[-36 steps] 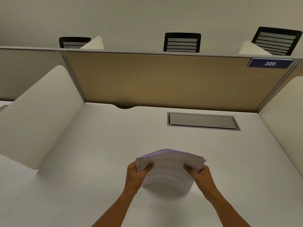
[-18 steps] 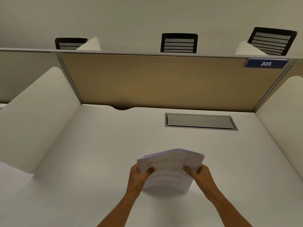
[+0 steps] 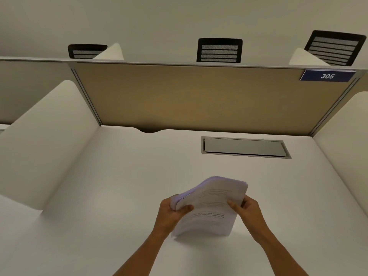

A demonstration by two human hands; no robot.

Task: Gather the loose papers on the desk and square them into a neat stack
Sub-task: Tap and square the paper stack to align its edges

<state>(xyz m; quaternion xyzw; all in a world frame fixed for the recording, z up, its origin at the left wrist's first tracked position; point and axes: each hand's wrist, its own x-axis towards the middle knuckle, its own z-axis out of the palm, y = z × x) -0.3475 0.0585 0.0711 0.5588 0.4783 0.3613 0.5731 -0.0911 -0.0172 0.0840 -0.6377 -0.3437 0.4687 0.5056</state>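
A stack of printed white papers [image 3: 211, 204] stands on its lower edge on the white desk [image 3: 119, 186], leaning back and bowed, its top edge tilted higher on the right. My left hand [image 3: 171, 213] grips the stack's left side, thumb on the front sheet. My right hand [image 3: 246, 209] holds the right side in the same way. The sheets' top edges fan slightly and are uneven at the upper left.
A grey metal cable hatch [image 3: 245, 147] is set into the desk behind the stack. A tan partition [image 3: 189, 98] closes the back, with white side dividers [image 3: 45, 136] left and right. Black chair backs [image 3: 219, 50] show beyond it.
The stack has tipped so its right top corner sits higher and its left lower. Both hands kept their grip and shifted slightly with it.
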